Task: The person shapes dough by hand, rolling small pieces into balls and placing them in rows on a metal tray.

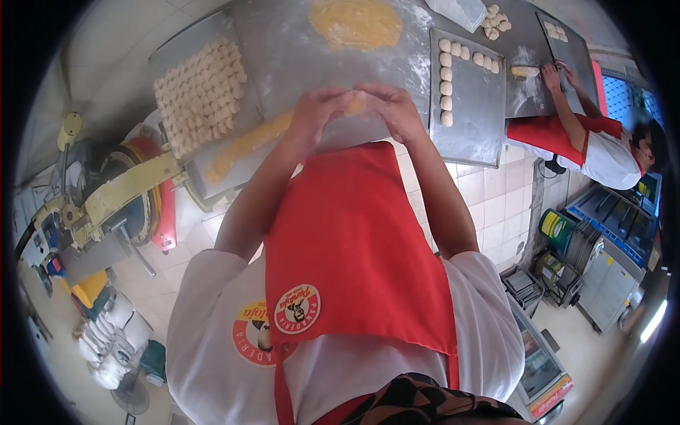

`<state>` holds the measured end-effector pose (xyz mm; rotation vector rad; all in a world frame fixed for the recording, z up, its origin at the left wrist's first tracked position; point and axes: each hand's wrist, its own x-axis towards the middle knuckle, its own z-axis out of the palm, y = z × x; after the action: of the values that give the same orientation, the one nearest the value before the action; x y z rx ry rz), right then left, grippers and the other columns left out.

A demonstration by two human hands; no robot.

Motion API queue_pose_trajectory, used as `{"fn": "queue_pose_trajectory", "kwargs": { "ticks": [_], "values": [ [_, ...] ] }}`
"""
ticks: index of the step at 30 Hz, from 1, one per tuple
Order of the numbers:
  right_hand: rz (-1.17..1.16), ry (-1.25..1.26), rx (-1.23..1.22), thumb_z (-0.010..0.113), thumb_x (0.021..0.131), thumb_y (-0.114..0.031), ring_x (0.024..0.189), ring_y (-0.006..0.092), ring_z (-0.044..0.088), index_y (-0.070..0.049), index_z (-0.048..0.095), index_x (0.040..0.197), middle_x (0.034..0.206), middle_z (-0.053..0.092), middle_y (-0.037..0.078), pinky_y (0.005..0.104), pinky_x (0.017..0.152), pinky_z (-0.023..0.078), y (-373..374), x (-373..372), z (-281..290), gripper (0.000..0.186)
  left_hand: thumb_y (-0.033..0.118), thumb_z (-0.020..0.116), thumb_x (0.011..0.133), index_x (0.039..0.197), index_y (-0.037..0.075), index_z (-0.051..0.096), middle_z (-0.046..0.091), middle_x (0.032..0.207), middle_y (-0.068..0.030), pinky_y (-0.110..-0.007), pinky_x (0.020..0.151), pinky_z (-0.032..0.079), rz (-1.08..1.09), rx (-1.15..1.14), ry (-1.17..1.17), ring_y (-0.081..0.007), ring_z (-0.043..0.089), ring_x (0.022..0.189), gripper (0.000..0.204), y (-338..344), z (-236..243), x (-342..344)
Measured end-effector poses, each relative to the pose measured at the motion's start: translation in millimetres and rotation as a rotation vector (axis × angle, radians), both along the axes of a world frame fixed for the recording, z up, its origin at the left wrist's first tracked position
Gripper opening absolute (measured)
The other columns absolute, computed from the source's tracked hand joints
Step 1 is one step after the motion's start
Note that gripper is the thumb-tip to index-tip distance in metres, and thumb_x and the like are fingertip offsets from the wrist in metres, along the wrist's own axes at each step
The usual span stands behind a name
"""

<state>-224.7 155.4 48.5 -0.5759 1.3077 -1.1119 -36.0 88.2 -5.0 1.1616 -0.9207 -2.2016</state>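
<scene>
My left hand [317,117] and my right hand [395,117] meet over the near part of the steel table [273,42], fingers closed on a small yellow dough piece [354,104] between them. A long strip of yellow dough [234,152] lies left of my hands, running toward the lower left, partly hidden behind my left forearm. Beyond my hands a flattened mound of yellow dough [354,23] rests on floured steel. A tray of many small pale dough balls [198,99] is at the left. On the right, a tray [473,99] holds dough balls in rows along its edges.
At far right a co-worker [602,152] in a red apron works with both hands near a dough roll [525,71] and another tray [567,49]. A cream-coloured machine [127,191] stands left of the table. Metal racks [559,269] and display coolers [538,375] stand lower right.
</scene>
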Motion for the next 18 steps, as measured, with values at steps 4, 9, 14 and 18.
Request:
{"fn": "queue_pose_trajectory", "kwargs": {
  "ticks": [4,9,14,18],
  "values": [
    [0.094,0.135,-0.071,0.081,0.091,-0.02,0.083,0.011,0.066,0.002,0.075,0.11,0.093,0.074,0.005,0.0252,0.067,0.052,-3.4,-13.5,-22.1,0.03,0.014,0.076,0.095,0.121,0.0,0.065,0.071,0.108,-0.0083,-0.033,0.083,0.063,0.01,0.027,0.01,-0.0164,0.071,0.093,0.031,0.5,4.7,-13.9],
    [0.061,0.332,-0.124,0.081,0.091,-0.019,0.08,0.0092,0.064,0.002,0.075,0.109,0.09,0.073,0.005,0.0246,0.066,0.05,-12.1,-12.6,-26.3,0.028,0.012,0.074,0.095,0.118,-0.001,0.067,0.072,0.105,-0.0094,-0.033,0.078,0.066,0.039,-0.064,0.005,-0.0179,0.072,0.088,0.027,3.9,2.6,-17.5],
    [0.003,0.357,-0.137,0.079,0.093,-0.014,0.08,0.0084,0.064,0.0,0.076,0.108,0.09,0.073,0.004,0.0245,0.067,0.05,-7.0,-7.9,-16.7,0.021,0.01,0.075,0.095,0.114,-0.002,0.07,0.074,0.103,-0.0108,-0.029,0.07,0.062,-0.034,-0.284,-0.224,-0.0158,0.073,0.081,0.023,-4.4,4.3,-20.8],
    [0.004,0.312,-0.14,0.077,0.094,-0.015,0.076,0.009,0.062,0.0,0.074,0.114,0.091,0.074,0.004,0.0256,0.068,0.05,1.2,-20.0,-42.2,0.025,0.009,0.075,0.094,0.115,-0.004,0.07,0.074,0.1,-0.0113,-0.027,0.068,0.06,-0.058,-0.421,-0.323,-0.0145,0.073,0.078,0.025,4.2,15.5,-33.2]
  ]
}}
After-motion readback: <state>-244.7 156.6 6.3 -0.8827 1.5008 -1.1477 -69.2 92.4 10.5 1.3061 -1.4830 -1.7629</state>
